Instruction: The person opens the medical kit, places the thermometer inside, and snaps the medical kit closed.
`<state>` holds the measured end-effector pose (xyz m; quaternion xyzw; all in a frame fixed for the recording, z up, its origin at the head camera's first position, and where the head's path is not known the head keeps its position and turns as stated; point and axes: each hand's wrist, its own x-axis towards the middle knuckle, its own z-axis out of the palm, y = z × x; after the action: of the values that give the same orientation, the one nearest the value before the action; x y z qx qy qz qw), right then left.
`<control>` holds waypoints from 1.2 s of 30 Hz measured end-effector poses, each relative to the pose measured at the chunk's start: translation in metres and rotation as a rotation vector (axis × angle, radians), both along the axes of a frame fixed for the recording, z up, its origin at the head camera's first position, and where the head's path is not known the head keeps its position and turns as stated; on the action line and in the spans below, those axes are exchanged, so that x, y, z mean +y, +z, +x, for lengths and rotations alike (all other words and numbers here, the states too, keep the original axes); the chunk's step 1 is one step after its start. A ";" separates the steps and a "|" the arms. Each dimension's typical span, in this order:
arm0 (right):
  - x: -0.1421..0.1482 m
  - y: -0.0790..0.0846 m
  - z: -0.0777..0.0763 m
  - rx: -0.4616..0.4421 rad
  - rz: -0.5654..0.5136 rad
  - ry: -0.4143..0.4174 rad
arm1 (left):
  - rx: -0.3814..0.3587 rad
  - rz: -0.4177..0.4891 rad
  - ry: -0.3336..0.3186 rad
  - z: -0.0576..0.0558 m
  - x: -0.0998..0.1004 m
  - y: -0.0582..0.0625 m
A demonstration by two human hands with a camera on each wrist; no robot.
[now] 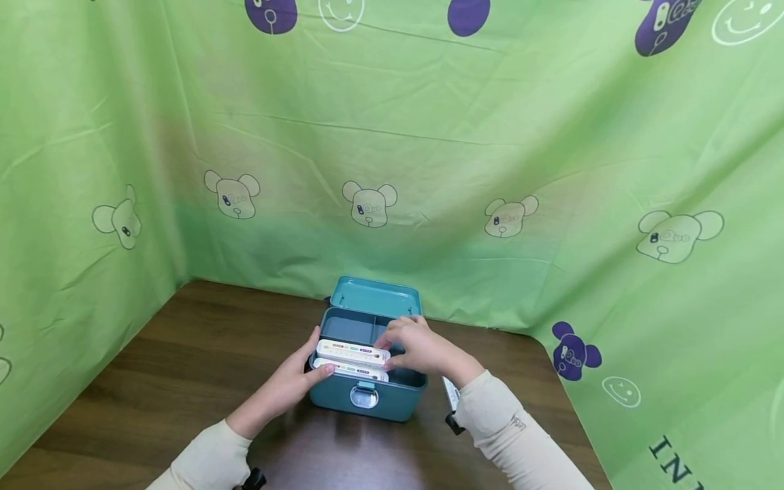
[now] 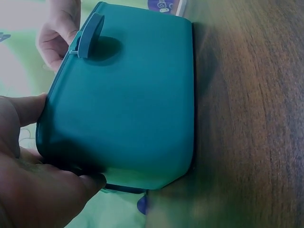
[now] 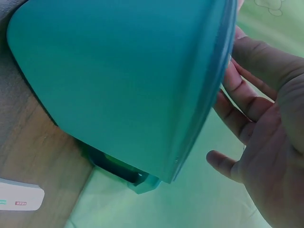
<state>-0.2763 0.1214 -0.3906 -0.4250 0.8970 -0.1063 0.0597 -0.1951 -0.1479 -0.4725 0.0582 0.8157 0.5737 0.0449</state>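
Note:
A teal storage box [image 1: 395, 403] with an open lid [image 1: 375, 297] stands on the table. Two slim white cartons [image 1: 352, 352] with small coloured print lie one behind the other in its front left part, the rear one higher. The left hand [image 1: 288, 382] grips the box's left end, thumb over the rim at the front carton [image 1: 350, 370] and fingers along the outer wall. Reaching in from the right, the right hand [image 1: 425, 347] pinches the right end of the rear carton. In the right wrist view the box wall hides these fingertips.
Another white carton [image 3: 21, 195] lies on the table right of the box, partly behind the right wrist in the head view. A divider [image 1: 375, 328] splits the rear of the box. Green printed cloth [image 1: 429, 258] hangs behind the table [image 1: 153, 381] and at its sides.

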 end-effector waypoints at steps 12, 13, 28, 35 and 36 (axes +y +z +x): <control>0.000 -0.008 0.007 0.119 0.050 0.025 | -0.002 -0.017 -0.007 0.000 -0.001 0.001; 0.000 -0.008 0.007 0.131 0.050 0.029 | 0.002 -0.019 -0.009 0.000 -0.001 0.001; 0.007 -0.009 0.012 0.272 -0.020 0.043 | -0.017 -0.046 -0.020 0.000 -0.002 0.006; 0.020 -0.014 0.018 0.304 -0.112 -0.010 | -0.014 -0.048 -0.021 0.000 -0.002 0.005; 0.022 -0.014 0.019 0.308 -0.138 -0.018 | -0.013 -0.045 -0.019 0.000 -0.002 0.005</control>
<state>-0.2570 0.1438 -0.4051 -0.4314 0.8898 -0.1017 -0.1087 -0.1950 -0.1499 -0.4675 0.0612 0.8275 0.5552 0.0568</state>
